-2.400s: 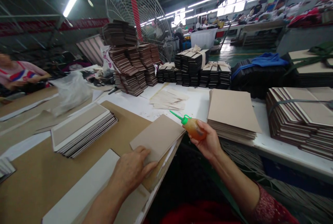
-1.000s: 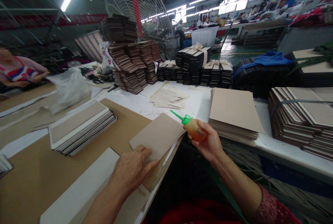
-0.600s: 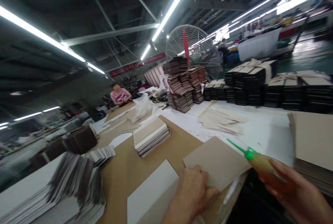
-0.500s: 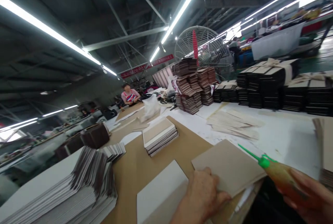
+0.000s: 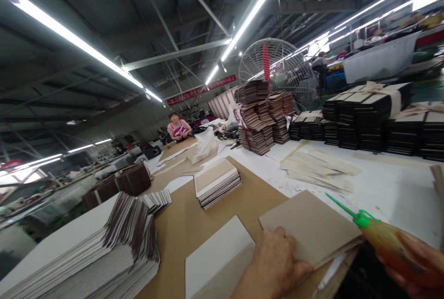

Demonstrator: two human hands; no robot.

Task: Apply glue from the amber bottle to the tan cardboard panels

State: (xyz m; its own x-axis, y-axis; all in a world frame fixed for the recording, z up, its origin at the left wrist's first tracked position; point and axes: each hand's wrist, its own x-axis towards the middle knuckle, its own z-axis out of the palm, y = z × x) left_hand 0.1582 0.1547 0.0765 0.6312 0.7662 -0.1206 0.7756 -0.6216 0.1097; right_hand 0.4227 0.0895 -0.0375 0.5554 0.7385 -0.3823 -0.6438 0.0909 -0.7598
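Observation:
My right hand (image 5: 416, 262) is wrapped round a squeeze bottle (image 5: 388, 239) of amber-brown fluid with a green cap and a long thin green nozzle. The nozzle points up and left, above the right part of a beige board (image 5: 308, 225). My left hand (image 5: 272, 262) grips the near left corner of that board, fingers curled on it and thumb along its near edge. More sheet edges show under the board's right side. Left of my left hand lies a pale grey-white board (image 5: 222, 257), partly covered by the wrist.
A big fanned stack of white boards with dark edges (image 5: 86, 252) fills the near left. Beyond lies a smaller board stack (image 5: 218, 178). Loose cream strips (image 5: 319, 167), brown bundles (image 5: 256, 123) and black bundles (image 5: 367, 114) stand farther back, before a caged fan (image 5: 277, 65). Another person (image 5: 178, 127) sits far off.
The whole view has shifted slightly, so things sit a little farther right. Both hands keep their holds, on the board and on the bottle.

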